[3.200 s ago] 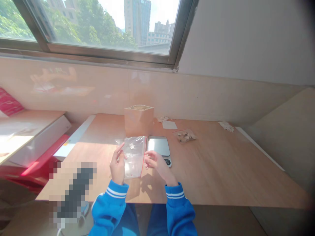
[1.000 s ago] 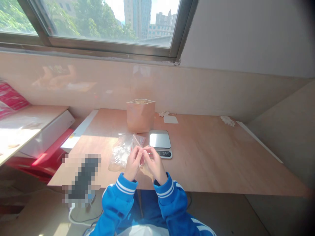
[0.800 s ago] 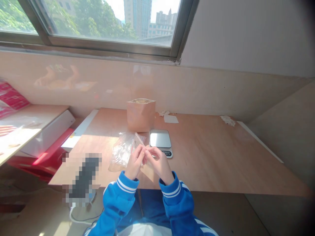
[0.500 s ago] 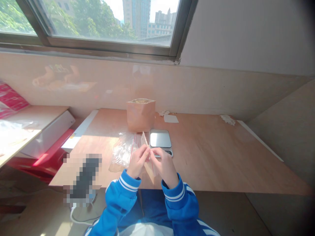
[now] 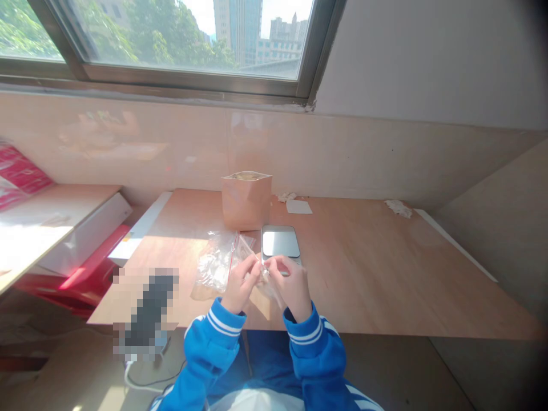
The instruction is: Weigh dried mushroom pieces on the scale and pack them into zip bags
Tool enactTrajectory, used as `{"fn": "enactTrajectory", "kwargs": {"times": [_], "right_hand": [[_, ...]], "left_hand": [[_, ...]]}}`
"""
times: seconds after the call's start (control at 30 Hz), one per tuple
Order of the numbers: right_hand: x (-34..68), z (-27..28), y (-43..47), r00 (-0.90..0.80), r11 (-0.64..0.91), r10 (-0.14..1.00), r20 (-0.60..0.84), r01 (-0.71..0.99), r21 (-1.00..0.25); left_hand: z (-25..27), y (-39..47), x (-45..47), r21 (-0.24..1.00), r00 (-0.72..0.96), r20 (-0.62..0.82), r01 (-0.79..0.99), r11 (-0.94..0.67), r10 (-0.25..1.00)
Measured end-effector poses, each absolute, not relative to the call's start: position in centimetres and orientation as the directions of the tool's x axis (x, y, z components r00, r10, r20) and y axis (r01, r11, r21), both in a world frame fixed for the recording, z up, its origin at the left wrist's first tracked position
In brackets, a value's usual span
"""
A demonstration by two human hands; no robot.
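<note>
Both my hands pinch a small clear plastic bag (image 5: 247, 245) held above the front part of the table. My left hand (image 5: 241, 281) grips one side, fingers closed, and my right hand (image 5: 291, 285) pinches the other side close by. Part of the bag hangs below the fingers, mostly hidden by my right hand. Just beyond my hands lies a kitchen scale (image 5: 280, 241) with a shiny square plate, its front partly covered by my right hand. Left of my hands, a pile of clear zip bags (image 5: 213, 265) with a red seal line rests flat.
Behind the bags stands an open brown paper bag (image 5: 246, 201). A white paper piece (image 5: 299, 206) and crumpled tissue (image 5: 398, 208) lie at the back of the wooden table (image 5: 363, 268). At left are a blurred dark object (image 5: 149, 308), a cable and a red stool (image 5: 92, 262).
The plastic bag has turned in my fingers, its upper end tipping left. My right hand has shifted slightly and its fingers are more curled.
</note>
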State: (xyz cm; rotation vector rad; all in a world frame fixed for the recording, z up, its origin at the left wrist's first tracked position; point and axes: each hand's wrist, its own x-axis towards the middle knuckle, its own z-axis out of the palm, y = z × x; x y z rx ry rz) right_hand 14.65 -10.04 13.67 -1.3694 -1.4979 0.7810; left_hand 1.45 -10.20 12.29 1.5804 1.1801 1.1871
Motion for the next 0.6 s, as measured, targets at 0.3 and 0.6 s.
{"fn": "enactTrajectory", "kwargs": {"times": [0.3, 0.6], "right_hand": [[15.2, 13.2, -9.6, -0.184, 0.122, 0.977, 0.107, 0.076, -0.990], [15.3, 12.8, -9.0, -0.115, 0.032, 0.993, 0.035, -0.034, -0.999]], "left_hand": [[12.0, -10.2, 1.9, 0.961, 0.023, 0.206, 0.182, -0.207, 0.978], [11.9, -10.0, 2.2, 0.953, 0.037, 0.233, 0.192, -0.236, 0.972]]}}
